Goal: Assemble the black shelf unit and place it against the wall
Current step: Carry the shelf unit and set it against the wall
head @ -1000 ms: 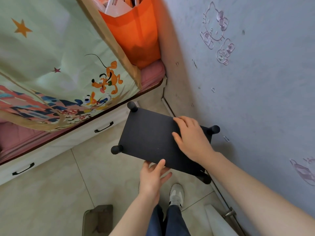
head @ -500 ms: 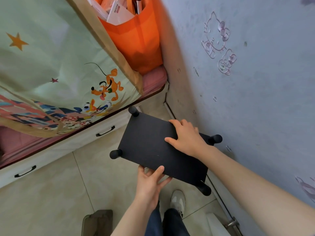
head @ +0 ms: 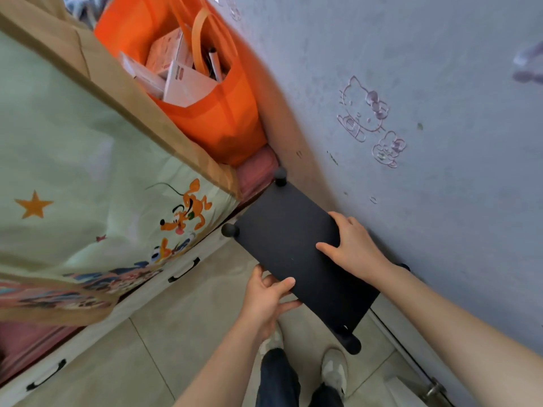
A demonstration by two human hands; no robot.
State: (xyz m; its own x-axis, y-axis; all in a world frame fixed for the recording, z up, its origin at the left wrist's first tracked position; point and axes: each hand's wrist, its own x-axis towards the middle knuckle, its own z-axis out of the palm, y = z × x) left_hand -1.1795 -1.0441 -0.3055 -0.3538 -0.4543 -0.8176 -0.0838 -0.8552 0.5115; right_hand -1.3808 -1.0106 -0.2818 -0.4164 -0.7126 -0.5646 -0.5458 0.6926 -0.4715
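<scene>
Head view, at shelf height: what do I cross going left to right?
Left to right: cartoon blanket → black shelf → right hand → wall. The left hand, gripping the shelf's near edge, overlaps it, so it is left out.

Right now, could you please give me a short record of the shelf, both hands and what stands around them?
black shelf unit: top panel up, long side close along the wall; contact cannot be told
left hand: pinches the panel's near edge, thumb on top
right hand: rests flat on the panel, wall side
orange bag: beyond the shelf's far end, against the wall
bed: to the left, cartoon sheet
</scene>
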